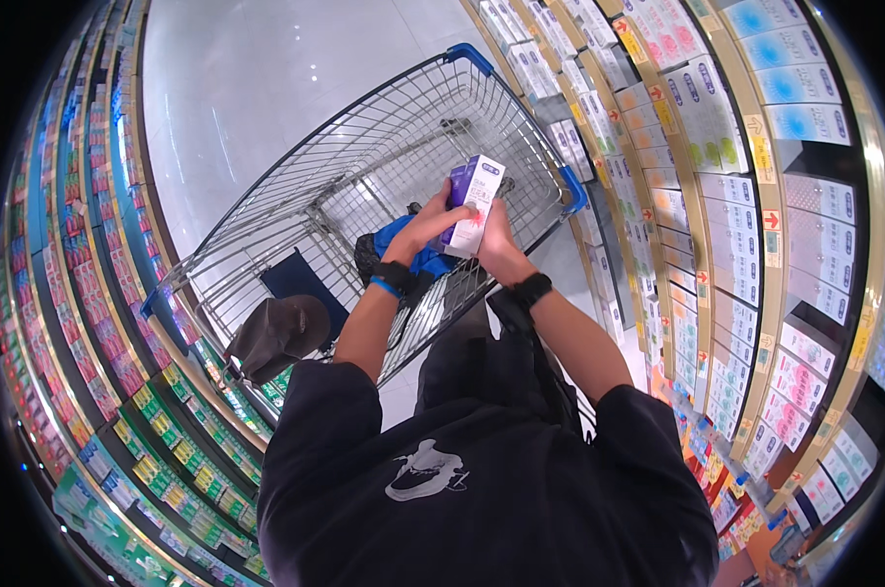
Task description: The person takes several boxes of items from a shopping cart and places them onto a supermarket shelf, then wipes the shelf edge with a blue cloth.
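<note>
Above a wire shopping cart [296, 165], I hold a white and purple carton [479, 194], likely toothpaste, in both hands. A pink-red flower and writing mark its white face. A second purple box [457, 180] appears to sit against its left side. The fingers of my left hand [429, 224] wrap the left side, with the thumb across the front. My right hand [497, 238] grips the lower right edge. Below my hands, a blue cloth item [392, 233] with black parts lies in the cart. Both wrists wear dark bands.
A dark cap [280, 334] rests at the cart's handle end, near a navy seat flap [304, 290]. Shelves of boxed goods [728, 220] rise close on the right. More shelves [105, 279] with packaged toothbrushes line the left. Pale floor [230, 88] shows beyond the cart.
</note>
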